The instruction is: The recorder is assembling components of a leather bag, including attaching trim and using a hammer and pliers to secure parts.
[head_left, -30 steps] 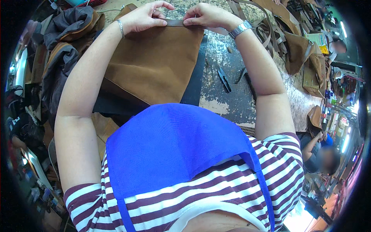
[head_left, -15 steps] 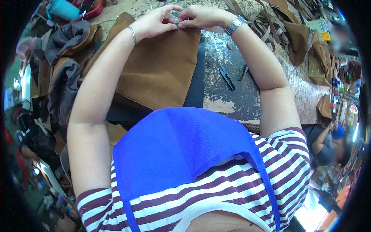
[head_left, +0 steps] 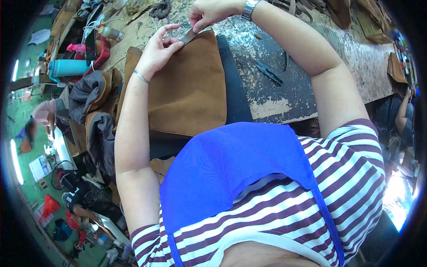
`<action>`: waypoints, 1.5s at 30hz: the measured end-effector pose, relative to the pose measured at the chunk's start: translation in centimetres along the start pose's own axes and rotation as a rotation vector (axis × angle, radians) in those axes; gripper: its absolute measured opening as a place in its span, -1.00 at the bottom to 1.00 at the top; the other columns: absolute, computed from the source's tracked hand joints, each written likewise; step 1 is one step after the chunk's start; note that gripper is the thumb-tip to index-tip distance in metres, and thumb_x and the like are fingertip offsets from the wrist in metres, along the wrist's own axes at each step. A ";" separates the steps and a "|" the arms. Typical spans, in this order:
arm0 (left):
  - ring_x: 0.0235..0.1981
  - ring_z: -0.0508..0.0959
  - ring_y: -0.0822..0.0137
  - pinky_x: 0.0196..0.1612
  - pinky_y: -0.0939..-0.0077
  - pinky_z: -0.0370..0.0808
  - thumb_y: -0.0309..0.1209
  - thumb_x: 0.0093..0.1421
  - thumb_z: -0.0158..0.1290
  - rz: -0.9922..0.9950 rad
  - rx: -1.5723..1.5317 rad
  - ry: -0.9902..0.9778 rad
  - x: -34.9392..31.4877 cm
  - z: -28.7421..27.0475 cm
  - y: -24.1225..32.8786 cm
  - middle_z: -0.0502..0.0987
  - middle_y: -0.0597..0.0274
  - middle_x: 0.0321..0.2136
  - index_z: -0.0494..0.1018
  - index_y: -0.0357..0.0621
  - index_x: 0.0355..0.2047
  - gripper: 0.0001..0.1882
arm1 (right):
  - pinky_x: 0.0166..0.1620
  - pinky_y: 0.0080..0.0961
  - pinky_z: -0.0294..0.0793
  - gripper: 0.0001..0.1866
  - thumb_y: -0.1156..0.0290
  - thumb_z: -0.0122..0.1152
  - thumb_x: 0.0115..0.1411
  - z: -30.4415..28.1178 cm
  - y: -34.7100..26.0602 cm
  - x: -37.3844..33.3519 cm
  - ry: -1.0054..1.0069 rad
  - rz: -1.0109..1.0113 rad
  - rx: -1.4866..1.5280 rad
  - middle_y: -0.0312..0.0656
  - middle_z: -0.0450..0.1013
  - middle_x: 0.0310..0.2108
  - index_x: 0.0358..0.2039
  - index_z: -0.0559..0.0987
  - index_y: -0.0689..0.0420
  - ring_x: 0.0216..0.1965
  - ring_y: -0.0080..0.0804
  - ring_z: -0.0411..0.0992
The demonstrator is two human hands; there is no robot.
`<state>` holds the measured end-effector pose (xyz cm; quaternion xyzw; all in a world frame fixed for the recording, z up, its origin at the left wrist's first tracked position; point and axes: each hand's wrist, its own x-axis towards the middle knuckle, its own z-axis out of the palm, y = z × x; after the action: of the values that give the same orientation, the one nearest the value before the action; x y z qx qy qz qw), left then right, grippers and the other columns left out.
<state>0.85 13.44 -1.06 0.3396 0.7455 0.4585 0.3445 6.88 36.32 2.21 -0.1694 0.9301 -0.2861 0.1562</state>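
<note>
A brown leather-like panel (head_left: 189, 89) lies flat on the worn worktable (head_left: 320, 91), in front of my body. At its far edge runs a short grey-brown strip (head_left: 189, 36). My left hand (head_left: 159, 50) is closed on the strip's left end, thumb on top, the other fingers curled or lifted. My right hand (head_left: 213, 12) pinches the strip's other end between thumb and fingers, at the panel's far corner. Under the panel, a dark blue-black sheet (head_left: 236, 91) shows along the right side.
Dark thread snips (head_left: 268, 73) lie right of the panel. Brown pieces with grey lining (head_left: 86, 95) are heaped at left, near a turquoise bottle (head_left: 69, 67) and a red basket (head_left: 105, 50). A brown bag-like piece (head_left: 396, 67) is at far right, near another person's arm (head_left: 402, 109).
My hands, close together before, have drawn apart: the right is farther away, the left nearer. The grey-brown strip now shows between them. The view has shifted, revealing more at left.
</note>
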 end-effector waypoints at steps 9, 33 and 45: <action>-0.39 0.39 0.65 -0.30 0.79 0.31 -0.55 0.16 0.12 0.000 -0.061 -0.012 0.1 -0.4 -0.8 0.46 0.48 -0.43 0.26 -0.13 0.12 -0.49 | -0.44 -0.49 0.37 -0.69 0.20 0.23 0.12 2.2 2.4 0.0 -0.011 0.040 0.251 -0.26 0.53 -0.54 -0.27 0.64 0.18 -0.54 -0.52 0.38; -0.27 0.48 0.59 -0.21 0.73 0.38 -0.51 0.17 0.14 -0.002 0.202 -0.028 2.0 1.6 1.9 0.55 0.29 -0.31 0.22 -0.20 0.14 -0.45 | -0.39 -0.36 0.39 -0.64 0.13 0.23 0.12 2.6 2.3 0.9 -0.036 -0.071 0.033 -0.13 0.48 -0.58 -0.35 0.59 0.23 -0.50 -0.33 0.42; -0.38 0.47 0.64 -0.25 0.76 0.38 -0.55 0.16 0.13 -0.092 -0.073 -0.001 -1.5 0.9 1.4 0.56 0.36 -0.40 0.31 -0.27 0.11 -0.51 | -0.34 -0.47 0.47 -0.68 0.14 0.33 0.02 -1.0 -0.7 -0.2 -0.041 -0.111 -0.025 -0.17 0.58 -0.47 -0.36 0.68 0.13 -0.45 -0.39 0.51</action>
<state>2.70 13.07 0.24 0.2923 0.7429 0.4690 0.3778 6.81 36.37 3.48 -0.2285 0.9193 -0.2793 0.1573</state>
